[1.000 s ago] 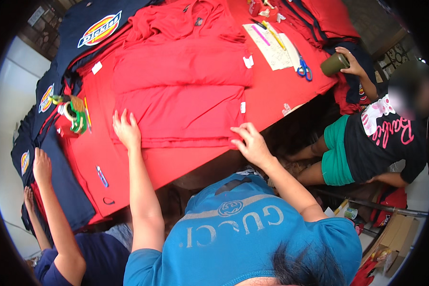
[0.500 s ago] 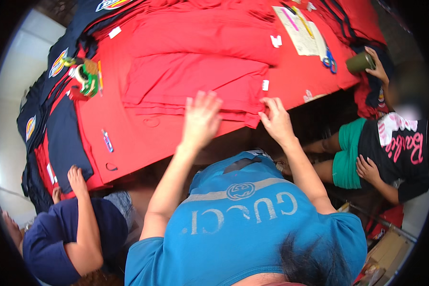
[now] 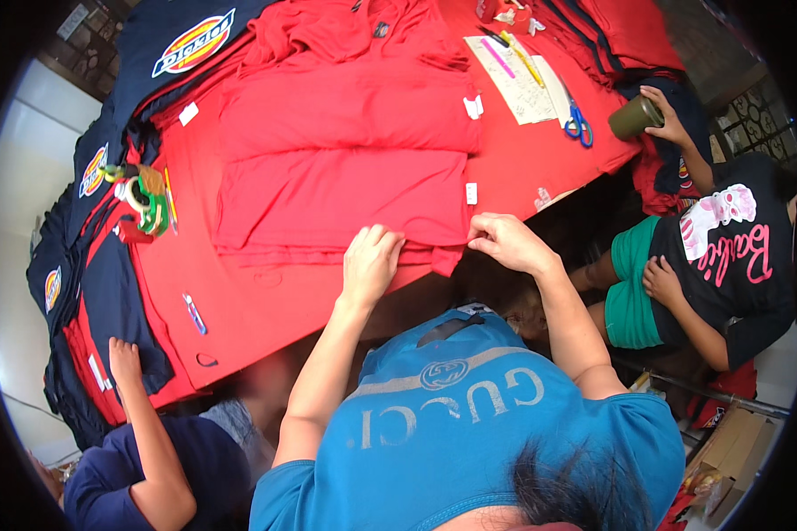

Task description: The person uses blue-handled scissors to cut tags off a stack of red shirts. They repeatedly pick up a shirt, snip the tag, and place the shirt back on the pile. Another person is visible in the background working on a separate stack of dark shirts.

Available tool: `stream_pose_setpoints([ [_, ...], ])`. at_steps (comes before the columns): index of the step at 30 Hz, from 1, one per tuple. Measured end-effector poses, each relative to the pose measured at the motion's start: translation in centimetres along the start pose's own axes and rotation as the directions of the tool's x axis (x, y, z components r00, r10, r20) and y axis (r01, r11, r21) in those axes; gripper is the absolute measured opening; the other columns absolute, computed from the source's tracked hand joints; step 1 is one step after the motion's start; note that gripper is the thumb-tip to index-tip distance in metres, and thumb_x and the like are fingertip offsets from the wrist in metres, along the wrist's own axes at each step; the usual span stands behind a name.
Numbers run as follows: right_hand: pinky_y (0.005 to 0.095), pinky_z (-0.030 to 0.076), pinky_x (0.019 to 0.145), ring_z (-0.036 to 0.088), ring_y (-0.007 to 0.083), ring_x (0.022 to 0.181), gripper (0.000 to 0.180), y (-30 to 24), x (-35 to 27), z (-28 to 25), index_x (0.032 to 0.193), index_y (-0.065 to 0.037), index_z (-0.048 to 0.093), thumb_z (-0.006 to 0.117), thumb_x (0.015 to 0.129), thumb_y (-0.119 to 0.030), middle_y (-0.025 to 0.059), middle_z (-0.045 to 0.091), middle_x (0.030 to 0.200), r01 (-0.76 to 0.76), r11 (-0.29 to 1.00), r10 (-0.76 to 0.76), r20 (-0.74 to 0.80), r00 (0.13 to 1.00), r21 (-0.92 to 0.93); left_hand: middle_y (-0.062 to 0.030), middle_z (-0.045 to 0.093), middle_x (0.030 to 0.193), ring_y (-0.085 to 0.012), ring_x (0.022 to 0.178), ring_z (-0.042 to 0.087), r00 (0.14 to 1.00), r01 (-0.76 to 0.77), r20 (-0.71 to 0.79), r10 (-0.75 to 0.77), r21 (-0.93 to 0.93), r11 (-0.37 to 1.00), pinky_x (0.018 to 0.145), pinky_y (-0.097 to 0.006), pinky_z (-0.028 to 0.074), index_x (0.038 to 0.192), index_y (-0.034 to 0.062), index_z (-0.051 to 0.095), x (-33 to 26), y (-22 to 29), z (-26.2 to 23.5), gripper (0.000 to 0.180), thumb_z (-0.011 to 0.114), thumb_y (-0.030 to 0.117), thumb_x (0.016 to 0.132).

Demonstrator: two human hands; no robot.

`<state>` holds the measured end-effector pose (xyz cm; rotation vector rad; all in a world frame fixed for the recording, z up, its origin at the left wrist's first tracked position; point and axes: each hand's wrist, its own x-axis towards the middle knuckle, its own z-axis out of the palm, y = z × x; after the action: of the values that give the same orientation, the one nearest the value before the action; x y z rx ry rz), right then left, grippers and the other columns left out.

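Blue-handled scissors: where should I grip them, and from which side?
Probably by the blue handle loops, coming from the picture's lower right: that wider end lies toward that side, while the narrow blades point the opposite way.

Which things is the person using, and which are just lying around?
Being used:
folded red cloth garment
left fingers and right fingers, at its near edge

Just lying there:
blue-handled metal scissors
pale paper sheets
slim yellow pen-like stick
green plastic tape dispenser

apparently a garment workshop: red clothes (image 3: 345,190) and scissors (image 3: 577,126) lie on the worktop (image 3: 239,323), navy shirts (image 3: 142,88) along its left edge.
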<state>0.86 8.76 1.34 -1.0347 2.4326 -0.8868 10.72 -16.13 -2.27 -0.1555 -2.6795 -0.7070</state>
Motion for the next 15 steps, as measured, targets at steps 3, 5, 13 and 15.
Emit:
stream_pose_setpoints([
  [3, 0.0309, 0.047, 0.068, 0.060, 0.0181, 0.074, 0.017, 0.5, 1.4, -3.2, 0.097, -0.002, 0.060, 0.061, 0.089, -0.017, 0.0096, 0.061, 0.081, -0.089, 0.991, 0.090, -0.004, 0.996, 0.099, -0.0078, 0.057, 0.082, -0.0276, 0.077, 0.056, 1.000, 0.028, 0.009, -0.028, -0.012, 1.000, 0.067, -0.039, 0.047, 0.085, 0.0075, 0.067, 1.0, 0.6, -1.8, 0.009, 0.069, 0.013, 0.079],
  [5, 0.0269, 0.047, 0.065, 0.054, 0.0085, 0.071, 0.020, 4.5, 3.3, -4.9, 0.102, -0.003, 0.060, 0.059, 0.092, -0.021, 0.0020, 0.059, 0.079, -0.163, 0.949, 0.212, -0.162, 0.964, 0.270, -0.0091, 0.060, 0.082, -0.0231, 0.073, 0.059, 0.983, 0.181, 0.043, -0.180, -0.034, 0.983, 0.066, -0.032, 0.048, 0.090, 0.0076, 0.065, 1.5, 1.3, -2.8, 0.006, 0.064, 0.011, 0.086],
  [13, 0.0452, 0.049, 0.081, 0.063, 0.0365, 0.097, 0.025, 18.3, 8.5, -16.5, 0.107, -0.006, 0.064, 0.054, 0.087, -0.017, 0.0198, 0.066, 0.097, -0.628, 0.753, 0.321, -0.725, 0.609, -0.194, -0.0160, 0.043, 0.139, -0.0271, 0.118, 0.052, 0.718, 0.185, -0.057, -0.694, -0.945, 0.269, 0.102, -0.038, 0.040, 0.133, 0.0037, 0.039, 7.2, 1.4, -4.3, 0.036, 0.043, 0.019, 0.101],
  [15, 0.0482, 0.048, 0.086, 0.060, 0.0390, 0.103, 0.030, 17.7, 8.4, -17.8, 0.112, -0.006, 0.059, 0.052, 0.085, -0.016, 0.0236, 0.059, 0.113, -0.762, 0.628, 0.427, -0.750, 0.505, -0.156, -0.0186, 0.038, 0.143, -0.0328, 0.125, 0.047, 0.669, 0.183, 0.138, -0.730, -0.983, -0.018, 0.105, -0.044, 0.037, 0.141, 0.0064, 0.029, 6.2, -0.1, -2.8, 0.047, 0.044, 0.026, 0.100],
])
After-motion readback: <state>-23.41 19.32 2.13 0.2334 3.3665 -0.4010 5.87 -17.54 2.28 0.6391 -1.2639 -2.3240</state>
